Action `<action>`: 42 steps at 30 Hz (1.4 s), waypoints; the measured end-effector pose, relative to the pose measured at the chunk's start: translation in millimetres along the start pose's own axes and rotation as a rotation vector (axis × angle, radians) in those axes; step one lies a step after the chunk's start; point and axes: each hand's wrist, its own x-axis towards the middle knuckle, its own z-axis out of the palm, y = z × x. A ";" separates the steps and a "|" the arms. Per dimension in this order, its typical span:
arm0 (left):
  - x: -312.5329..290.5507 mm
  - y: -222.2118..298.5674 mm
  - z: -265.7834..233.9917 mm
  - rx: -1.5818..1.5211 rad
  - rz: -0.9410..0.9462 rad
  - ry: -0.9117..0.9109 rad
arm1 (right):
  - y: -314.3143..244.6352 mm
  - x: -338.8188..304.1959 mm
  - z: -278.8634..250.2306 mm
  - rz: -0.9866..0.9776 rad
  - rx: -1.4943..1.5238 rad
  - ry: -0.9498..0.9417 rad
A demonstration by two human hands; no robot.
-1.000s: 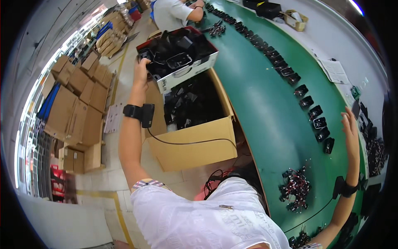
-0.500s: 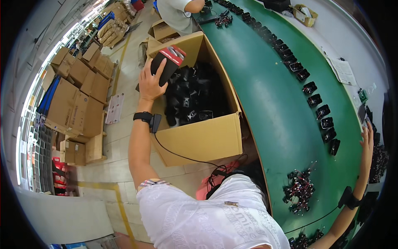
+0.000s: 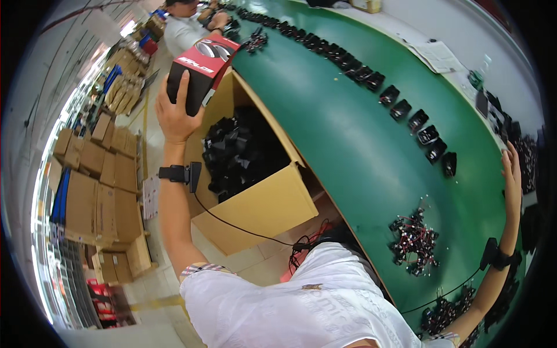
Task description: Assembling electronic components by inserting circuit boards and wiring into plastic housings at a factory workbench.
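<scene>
My left hand (image 3: 177, 119) grips a red-and-black printed carton (image 3: 204, 66), fingers spread along its dark side. The carton is held up over the far left part of a large open cardboard box (image 3: 261, 203). Many black plastic parts (image 3: 243, 151) lie heaped inside that box. At the far right, my right hand (image 3: 512, 174) is by the far edge of the green table (image 3: 301, 116), its fingers stretched out and nothing visible in them. Dark items lie beside it, too small to name.
A curved row of black housings (image 3: 400, 109) lines the table. Bundles of wired small parts (image 3: 415, 240) lie on its near side. A co-worker (image 3: 185, 32) sits at the far end. Stacked cartons (image 3: 96, 185) stand at left. Cables run from both wrist straps.
My left hand has raised the red-and-black carton, moving it up and left. The view has shifted, bringing more of the co-worker into sight. My right hand stays at the far right, fingers stretched.
</scene>
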 end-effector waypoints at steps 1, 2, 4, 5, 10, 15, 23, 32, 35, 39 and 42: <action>10.8 3.5 1.8 -0.014 0.014 0.003 | -0.6 -7.3 -2.0 0.017 0.002 0.010; 24.1 6.7 7.3 -0.058 -0.020 0.023 | -1.3 -13.4 -6.2 0.035 -0.013 0.044; 42.6 15.4 21.6 -0.195 -0.161 0.069 | 0.0 -25.5 -13.9 0.070 -0.027 0.096; 60.5 26.2 35.2 -0.265 -0.214 0.121 | 8.0 -31.6 -24.3 0.102 -0.032 0.133; 128.1 80.2 113.6 -1.118 -0.508 0.069 | -4.4 -49.6 -33.5 0.034 0.132 0.093; 211.6 233.3 168.3 -1.920 -0.818 -0.496 | -20.7 -77.7 -35.7 0.107 -0.003 0.103; 275.4 514.7 213.1 -2.110 -0.553 -1.252 | 20.0 -148.0 -102.4 0.352 -0.367 -0.020; 240.8 639.7 246.1 -1.673 -0.242 -1.263 | 142.5 -83.9 -124.7 0.554 -0.791 -0.107; 236.2 661.4 211.1 -1.312 0.119 -0.964 | 192.6 -49.0 -119.8 0.561 -0.780 0.009; 245.9 670.4 130.9 -1.266 0.409 -0.153 | 225.4 -7.6 -99.7 0.565 -0.760 0.000; 248.4 681.2 80.1 -1.391 0.730 -0.214 | 245.8 0.1 -99.2 0.579 -0.621 -0.034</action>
